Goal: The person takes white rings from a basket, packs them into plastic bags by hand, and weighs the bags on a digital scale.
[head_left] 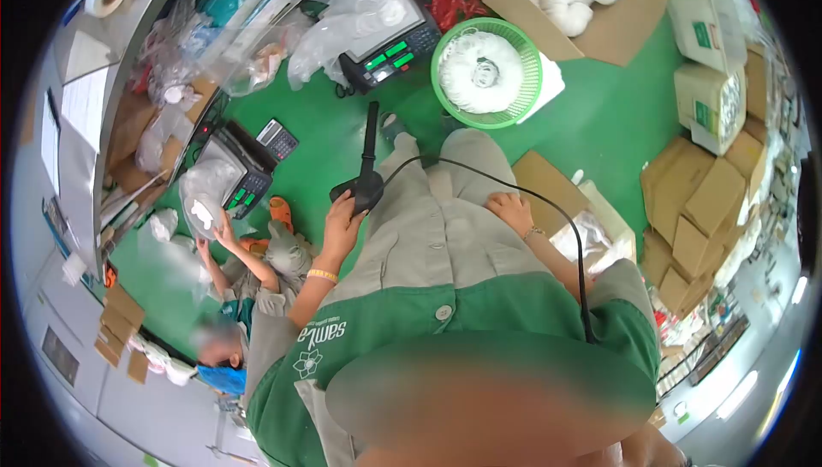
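Note:
My left hand (341,226), with a yellow band at the wrist, has its fingers closed on the edge of a black pouch (368,191). A black strap stands up from this pouch, and a black cable (522,186) runs from it across my lap. My right hand (509,212) lies on my grey trouser leg (473,172), fingers apart and holding nothing. Beyond my knees a light green basket (449,95) holds white coiled strands (505,69). Left of it stands a scale (390,63) with green displays and plastic bags on top.
On the left a person (274,274) holds a clear bag (205,202) by a second scale (248,189) and a calculator (276,139). White bundles (569,6) fill a carton (629,35) at the top. White bins (709,107) and flattened cardboard (698,184) are on the right.

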Action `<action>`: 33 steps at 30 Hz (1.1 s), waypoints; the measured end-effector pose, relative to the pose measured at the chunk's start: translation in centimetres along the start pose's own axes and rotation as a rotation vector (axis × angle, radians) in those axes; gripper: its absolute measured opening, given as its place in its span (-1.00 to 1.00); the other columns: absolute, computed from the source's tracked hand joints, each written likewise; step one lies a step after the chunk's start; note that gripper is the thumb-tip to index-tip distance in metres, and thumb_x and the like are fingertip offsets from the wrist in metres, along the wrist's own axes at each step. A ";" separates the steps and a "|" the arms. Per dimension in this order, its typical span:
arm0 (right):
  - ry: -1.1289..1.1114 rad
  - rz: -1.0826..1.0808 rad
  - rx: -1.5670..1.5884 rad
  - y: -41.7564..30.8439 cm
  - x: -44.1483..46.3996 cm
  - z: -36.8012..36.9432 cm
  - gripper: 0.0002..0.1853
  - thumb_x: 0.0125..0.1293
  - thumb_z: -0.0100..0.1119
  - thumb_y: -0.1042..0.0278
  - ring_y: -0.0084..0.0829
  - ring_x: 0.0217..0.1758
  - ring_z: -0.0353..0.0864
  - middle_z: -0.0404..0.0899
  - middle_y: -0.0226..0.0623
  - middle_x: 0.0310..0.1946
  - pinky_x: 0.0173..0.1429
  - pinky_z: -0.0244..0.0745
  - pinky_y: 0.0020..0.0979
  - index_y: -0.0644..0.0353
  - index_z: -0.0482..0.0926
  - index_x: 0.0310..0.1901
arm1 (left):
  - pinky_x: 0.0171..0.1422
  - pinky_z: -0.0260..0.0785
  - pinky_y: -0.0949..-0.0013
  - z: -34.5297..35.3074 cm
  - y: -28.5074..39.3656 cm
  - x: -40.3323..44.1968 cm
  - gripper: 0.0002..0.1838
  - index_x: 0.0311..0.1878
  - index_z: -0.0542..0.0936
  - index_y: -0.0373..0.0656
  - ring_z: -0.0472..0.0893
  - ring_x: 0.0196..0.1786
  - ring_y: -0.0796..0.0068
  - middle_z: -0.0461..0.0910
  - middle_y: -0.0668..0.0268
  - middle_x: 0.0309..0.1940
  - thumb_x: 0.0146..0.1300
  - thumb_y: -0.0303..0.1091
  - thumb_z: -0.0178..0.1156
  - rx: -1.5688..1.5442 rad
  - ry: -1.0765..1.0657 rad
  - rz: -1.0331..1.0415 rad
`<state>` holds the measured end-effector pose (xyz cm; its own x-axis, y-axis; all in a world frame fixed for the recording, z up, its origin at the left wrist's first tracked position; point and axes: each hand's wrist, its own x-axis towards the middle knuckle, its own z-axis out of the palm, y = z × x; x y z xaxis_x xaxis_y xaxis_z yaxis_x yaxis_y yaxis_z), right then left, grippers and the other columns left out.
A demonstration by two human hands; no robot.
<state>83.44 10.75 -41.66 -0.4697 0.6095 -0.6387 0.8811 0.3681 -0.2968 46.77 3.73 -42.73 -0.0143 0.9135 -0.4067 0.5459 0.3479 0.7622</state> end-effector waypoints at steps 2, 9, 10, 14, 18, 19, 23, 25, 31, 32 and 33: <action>-0.024 -0.041 0.005 1.0 0.4 0.3 -0.81 0.12 -0.04 0.17 -0.40 -0.04 0.38 0.43 -0.61 -0.11 -0.06 0.27 -0.18 -0.15 0.50 -0.23 | 0.16 0.22 0.19 0.3 0.1 0.5 -0.77 -0.17 0.51 -0.28 0.36 0.16 0.10 0.52 0.08 -0.15 0.09 -0.43 0.17 0.040 -0.016 0.017; -0.207 0.114 0.670 3.1 0.2 -2.7 -0.83 0.21 -0.06 0.26 -0.01 -0.30 0.49 0.50 -0.01 -0.44 -0.23 0.36 -0.17 0.17 0.38 -0.29 | 0.13 0.27 0.18 1.5 2.1 1.9 -0.73 -0.21 0.52 -0.32 0.41 0.12 0.11 0.53 0.10 -0.17 0.01 -0.40 0.20 0.090 0.020 0.006; -0.216 0.107 0.673 3.7 -0.2 -2.6 -0.83 0.21 -0.06 0.26 -0.01 -0.30 0.49 0.50 -0.01 -0.44 -0.23 0.36 -0.17 0.17 0.38 -0.29 | 0.13 0.27 0.18 1.9 2.2 2.2 -0.73 -0.21 0.52 -0.32 0.41 0.12 0.11 0.53 0.10 -0.17 0.01 -0.40 0.20 0.093 0.021 -0.005; -0.378 0.098 0.716 7.7 -1.1 -3.2 -0.74 0.21 -0.23 0.31 0.00 -0.18 0.47 0.50 0.04 -0.31 -0.10 0.38 -0.22 0.25 0.46 -0.25 | 0.14 0.26 0.19 3.7 4.0 3.3 -0.70 -0.18 0.52 -0.33 0.41 0.13 0.14 0.53 0.10 -0.15 0.02 -0.36 0.21 0.140 0.047 -0.031; -0.510 0.006 0.687 18.1 0.0 5.5 -0.69 0.22 -0.23 0.30 0.02 -0.10 0.44 0.49 0.07 -0.25 -0.01 0.34 -0.21 0.33 0.45 -0.18 | 0.14 0.28 0.19 5.9 6.5 3.6 -0.69 -0.17 0.52 -0.32 0.39 0.15 0.14 0.52 0.07 -0.13 -0.01 -0.39 0.24 0.129 0.076 -0.126; -0.551 -0.099 0.647 20.3 -0.1 8.6 -0.67 0.21 -0.21 0.28 0.02 -0.08 0.43 0.48 0.08 -0.21 0.02 0.32 -0.21 0.35 0.43 -0.14 | 0.15 0.27 0.19 6.2 7.6 3.8 -0.69 -0.17 0.51 -0.34 0.39 0.15 0.11 0.52 0.04 -0.14 0.00 -0.40 0.23 0.124 0.080 -0.143; -0.500 -0.410 0.639 29.9 -3.2 20.9 -0.58 0.20 -0.14 0.23 0.00 -0.02 0.41 0.45 0.12 -0.12 0.08 0.27 -0.23 0.44 0.37 -0.06 | 0.15 0.27 0.18 8.0 10.1 5.4 -0.71 -0.20 0.49 -0.40 0.39 0.14 0.06 0.51 -0.04 -0.16 0.02 -0.43 0.21 0.083 0.085 -0.229; -0.431 -0.429 0.724 32.3 -4.3 25.3 -0.56 0.22 -0.15 0.20 -0.05 0.01 0.43 0.47 0.08 -0.09 0.11 0.27 -0.23 0.46 0.37 -0.04 | 0.15 0.28 0.19 9.0 11.0 6.3 -0.70 -0.19 0.48 -0.42 0.39 0.14 0.07 0.51 -0.04 -0.17 0.02 -0.43 0.20 0.096 0.071 -0.247; -0.845 -0.026 0.965 26.6 2.5 18.7 -0.59 0.28 -0.19 0.21 -0.22 0.05 0.44 0.45 0.00 -0.01 0.15 0.27 -0.37 0.32 0.41 0.02 | 0.16 0.27 0.20 11.3 12.7 9.2 -0.70 -0.18 0.48 -0.41 0.37 0.16 0.09 0.51 0.01 -0.15 0.03 -0.43 0.20 0.077 0.053 -0.236; -0.798 0.169 1.259 22.0 4.5 10.1 -0.58 0.26 -0.17 0.16 -0.27 0.07 0.42 0.46 -0.03 -0.02 0.16 0.24 -0.39 0.27 0.42 0.04 | 0.17 0.27 0.21 11.6 12.6 9.7 -0.70 -0.17 0.48 -0.41 0.37 0.17 0.10 0.51 0.03 -0.15 0.03 -0.43 0.19 0.087 0.030 -0.210; -0.642 -0.122 1.102 20.2 7.2 12.1 -0.61 0.25 -0.14 0.17 -0.29 0.05 0.42 0.46 -0.07 -0.04 0.14 0.26 -0.39 0.23 0.43 0.01 | 0.16 0.28 0.21 12.0 12.3 10.2 -0.70 -0.16 0.48 -0.38 0.37 0.16 0.12 0.52 0.06 -0.14 0.04 -0.42 0.19 0.147 0.025 -0.174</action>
<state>98.56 14.04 -60.87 -0.7111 0.0536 -0.7010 0.5578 -0.5640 -0.6090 63.42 14.81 -43.58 -0.1386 0.8482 -0.5112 0.6495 0.4675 0.5997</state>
